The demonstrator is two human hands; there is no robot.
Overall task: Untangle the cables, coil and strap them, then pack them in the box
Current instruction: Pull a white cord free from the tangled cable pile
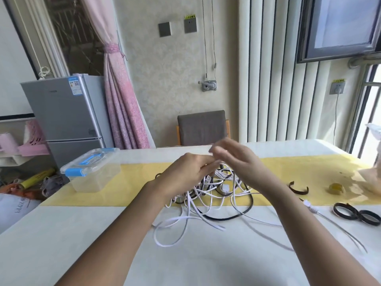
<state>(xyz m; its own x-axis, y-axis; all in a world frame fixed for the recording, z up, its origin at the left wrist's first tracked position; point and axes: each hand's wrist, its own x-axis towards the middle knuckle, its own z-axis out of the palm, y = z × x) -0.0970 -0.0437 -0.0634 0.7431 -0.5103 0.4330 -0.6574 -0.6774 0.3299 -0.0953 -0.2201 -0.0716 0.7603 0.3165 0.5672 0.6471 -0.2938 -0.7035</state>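
Left hand pinches one cable tangle, right hand beside; one box.

Two hands are being counted: the left hand, by which one tangle of cables is being gripped, and the blurred right hand. Left of the grip, one box is being shown; right of it, one open strap, two ringed straps and one yellow roll.

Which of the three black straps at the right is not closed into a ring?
The curved strap on the yellow runner: its ends stand apart. The two nearer straps are closed rings.
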